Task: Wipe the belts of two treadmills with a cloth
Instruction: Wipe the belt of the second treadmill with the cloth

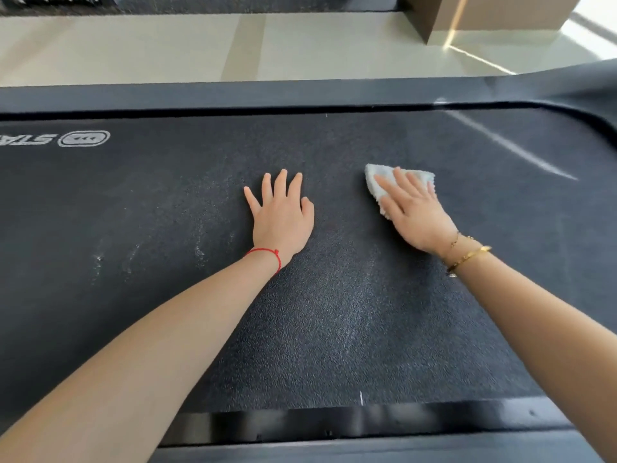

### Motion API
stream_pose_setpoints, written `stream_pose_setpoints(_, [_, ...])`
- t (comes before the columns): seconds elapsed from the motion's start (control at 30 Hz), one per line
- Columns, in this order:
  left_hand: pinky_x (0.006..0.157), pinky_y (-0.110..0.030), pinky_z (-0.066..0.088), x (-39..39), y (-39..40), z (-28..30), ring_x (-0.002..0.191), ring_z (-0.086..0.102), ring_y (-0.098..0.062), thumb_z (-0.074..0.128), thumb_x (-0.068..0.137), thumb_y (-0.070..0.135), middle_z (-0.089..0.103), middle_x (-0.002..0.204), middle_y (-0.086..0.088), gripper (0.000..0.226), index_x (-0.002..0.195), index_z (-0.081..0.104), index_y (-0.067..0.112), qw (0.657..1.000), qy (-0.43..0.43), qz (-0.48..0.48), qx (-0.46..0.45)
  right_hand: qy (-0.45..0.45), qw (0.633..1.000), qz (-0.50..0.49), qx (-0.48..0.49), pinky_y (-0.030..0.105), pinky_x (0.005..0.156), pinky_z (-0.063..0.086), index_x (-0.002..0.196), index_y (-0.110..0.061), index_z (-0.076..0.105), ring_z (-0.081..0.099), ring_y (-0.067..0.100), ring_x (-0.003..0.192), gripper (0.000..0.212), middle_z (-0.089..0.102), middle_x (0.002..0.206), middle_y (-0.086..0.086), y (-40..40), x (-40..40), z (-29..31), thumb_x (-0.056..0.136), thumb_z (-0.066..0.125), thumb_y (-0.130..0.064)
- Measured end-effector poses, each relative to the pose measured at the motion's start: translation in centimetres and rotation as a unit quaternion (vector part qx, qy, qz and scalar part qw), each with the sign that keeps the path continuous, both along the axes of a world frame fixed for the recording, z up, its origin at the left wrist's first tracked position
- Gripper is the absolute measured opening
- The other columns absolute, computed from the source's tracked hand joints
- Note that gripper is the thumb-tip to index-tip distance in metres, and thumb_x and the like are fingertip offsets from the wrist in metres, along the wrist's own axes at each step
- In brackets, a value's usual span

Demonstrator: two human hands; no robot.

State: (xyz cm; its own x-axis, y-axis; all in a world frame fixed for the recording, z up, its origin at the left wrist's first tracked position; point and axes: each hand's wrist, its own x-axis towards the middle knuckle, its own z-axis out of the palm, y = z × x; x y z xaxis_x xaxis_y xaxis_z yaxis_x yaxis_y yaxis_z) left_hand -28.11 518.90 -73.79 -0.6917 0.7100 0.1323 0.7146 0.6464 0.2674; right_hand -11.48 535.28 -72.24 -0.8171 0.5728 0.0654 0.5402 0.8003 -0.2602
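Note:
A dark, textured treadmill belt (167, 202) fills most of the view, with pale dust streaks on its left part and a white logo at the far left. My left hand (282, 217) lies flat on the belt near the middle, fingers spread, holding nothing. My right hand (415, 213) presses flat on a small white cloth (375, 182), which lies on the belt to the right of centre; most of the cloth is under my palm and fingers.
Grey side rails (233, 95) run along the far edge and the near edge (367, 449) of the belt. Beyond the far rail is a pale tiled floor (133, 45). A brown box-like block (484, 15) stands at the top right.

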Motion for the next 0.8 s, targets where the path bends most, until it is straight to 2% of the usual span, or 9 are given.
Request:
stream_pose_setpoints(0.1, [0.118, -0.062, 0.004, 0.0, -0.1, -0.1, 0.151, 0.011, -0.028, 0.031, 0.103, 0.033, 0.022, 0.162, -0.002, 0.053, 0.154, 0.027, 0.024, 1.0, 0.003, -0.002, 0.007, 0.0, 1.0, -0.001, -0.004, 0.045, 0.119, 0.002, 0.153, -0.027, 0.028, 0.013, 0.027, 0.148, 0.047, 0.021, 0.161, 0.007, -3.5, 0.5, -0.1, 0.106, 0.029, -0.034])
stream_pose_setpoints(0.17, [0.118, -0.062, 0.004, 0.1, -0.2, -0.2, 0.15, 0.012, -0.028, 0.032, 0.102, 0.033, 0.022, 0.162, -0.003, 0.052, 0.154, 0.028, 0.024, 1.0, 0.008, -0.003, 0.007, -0.008, 0.997, 0.076, 0.01, 0.046, 0.121, 0.002, 0.155, -0.03, 0.022, 0.01, 0.026, 0.15, 0.049, 0.017, 0.162, 0.004, -7.1, 2.2, -0.3, 0.106, 0.026, -0.036])
stream_pose_setpoints(0.23, [0.118, -0.062, 0.004, 0.0, -0.2, -0.3, 0.15, 0.012, -0.029, 0.032, 0.102, 0.033, 0.023, 0.162, -0.003, 0.052, 0.154, 0.028, 0.023, 1.0, 0.008, -0.007, 0.011, -0.023, 0.988, 0.152, 0.007, 0.043, 0.122, -0.004, 0.156, -0.034, 0.013, 0.0, 0.02, 0.152, 0.051, 0.009, 0.164, -0.001, -10.6, 4.8, -0.4, 0.106, 0.019, -0.042])
stream_pose_setpoints(0.33, [0.118, -0.062, 0.003, -0.1, -0.3, -0.4, 0.15, 0.012, -0.03, 0.032, 0.102, 0.032, 0.023, 0.162, -0.004, 0.052, 0.154, 0.029, 0.022, 1.0, 0.002, -0.012, 0.014, -0.038, 0.98, 0.192, -0.031, 0.036, 0.122, -0.011, 0.155, -0.036, 0.009, -0.009, 0.013, 0.151, 0.051, 0.002, 0.165, -0.006, -11.6, 7.1, 0.1, 0.105, 0.014, -0.044])
stream_pose_setpoints(0.4, [0.119, -0.061, 0.003, 0.0, -0.5, -0.4, 0.15, 0.012, -0.03, 0.032, 0.102, 0.032, 0.023, 0.162, -0.005, 0.052, 0.154, 0.029, 0.022, 1.0, -0.003, -0.017, 0.016, -0.049, 0.988, 0.148, -0.021, 0.042, 0.123, -0.005, 0.156, -0.032, 0.011, -0.005, 0.015, 0.152, 0.051, 0.004, 0.165, -0.004, -9.8, 7.1, 0.5, 0.106, 0.018, -0.039])
stream_pose_setpoints(0.47, [0.119, -0.061, 0.004, 0.2, -0.7, -0.3, 0.15, 0.012, -0.031, 0.032, 0.102, 0.032, 0.023, 0.162, -0.006, 0.052, 0.154, 0.029, 0.021, 1.0, -0.004, -0.025, 0.015, -0.057, 0.997, 0.06, -0.011, 0.047, 0.122, 0.001, 0.156, -0.029, 0.013, -0.002, 0.018, 0.152, 0.051, 0.006, 0.164, -0.001, -8.1, 6.6, 1.1, 0.106, 0.022, -0.035])
stream_pose_setpoints(0.57, [0.119, -0.06, 0.004, 0.3, -1.0, -0.1, 0.15, 0.011, -0.031, 0.031, 0.103, 0.032, 0.021, 0.162, -0.007, 0.053, 0.154, 0.027, 0.021, 1.0, -0.002, -0.03, 0.008, -0.066, 0.998, 0.01, -0.023, 0.043, 0.122, -0.009, 0.155, -0.034, 0.011, -0.006, 0.02, 0.152, 0.05, 0.002, 0.165, 0.0, -9.0, 6.4, 1.2, 0.106, 0.022, -0.037])
stream_pose_setpoints(0.67, [0.119, -0.061, 0.004, 0.4, -1.0, 0.0, 0.15, 0.011, -0.032, 0.032, 0.102, 0.03, 0.022, 0.162, -0.008, 0.053, 0.154, 0.027, 0.02, 0.999, -0.004, -0.034, 0.009, -0.063, 0.994, 0.094, -0.002, 0.039, 0.121, -0.014, 0.155, -0.036, 0.008, -0.011, 0.019, 0.151, 0.051, -0.002, 0.165, -0.001, -13.0, 7.6, 0.8, 0.106, 0.018, -0.04])
stream_pose_setpoints(0.8, [0.118, -0.062, 0.003, 0.5, -1.3, 0.2, 0.15, 0.01, -0.032, 0.032, 0.102, 0.03, 0.022, 0.162, -0.009, 0.053, 0.154, 0.028, 0.019, 0.999, -0.011, -0.039, 0.01, -0.054, 0.979, 0.194, -0.017, 0.04, 0.122, -0.009, 0.155, -0.037, 0.012, -0.009, 0.016, 0.152, 0.049, -0.001, 0.165, -0.005, -16.7, 9.1, 0.6, 0.107, 0.02, -0.04])
